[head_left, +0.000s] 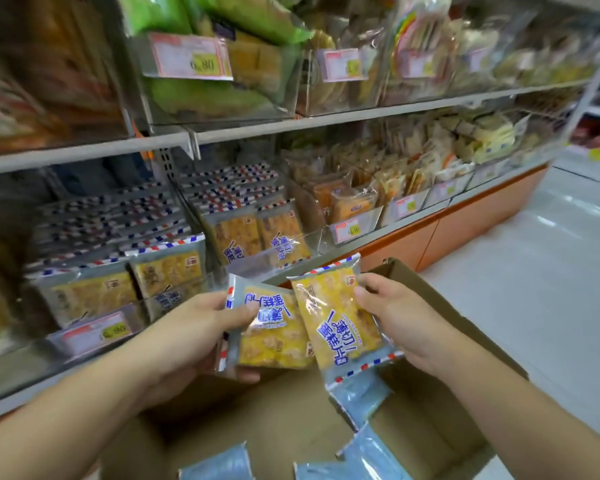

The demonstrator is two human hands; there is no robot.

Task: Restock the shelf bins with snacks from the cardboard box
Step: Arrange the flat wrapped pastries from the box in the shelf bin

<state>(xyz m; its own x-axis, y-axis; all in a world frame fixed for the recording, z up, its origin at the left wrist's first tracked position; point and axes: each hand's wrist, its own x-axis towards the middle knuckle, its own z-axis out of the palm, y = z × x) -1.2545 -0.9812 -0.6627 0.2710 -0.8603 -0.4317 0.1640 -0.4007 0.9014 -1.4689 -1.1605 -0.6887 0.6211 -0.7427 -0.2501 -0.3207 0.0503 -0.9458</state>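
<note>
In the head view, the left hand gripped a clear snack packet of yellow cake slices, thumb curled over its front and fingers underneath, the blue print on it turned upside down. The right hand pinched a second packet of the same kind by its right edge, thumb on the front near the top, the lower fingers hidden behind the wrapper. The two packets overlapped slightly, the right one lying over the left one's edge, and both were held above the open cardboard box. Inside the box lay more packets, backs up (pale blue, with red-and-blue striped borders). Just beyond the hands, the lower shelf carried clear bins already stocked with rows of matching packets, and a price tag was fixed to the front of the left bin. Other wrapped snacks filled the upper shelf.
</note>
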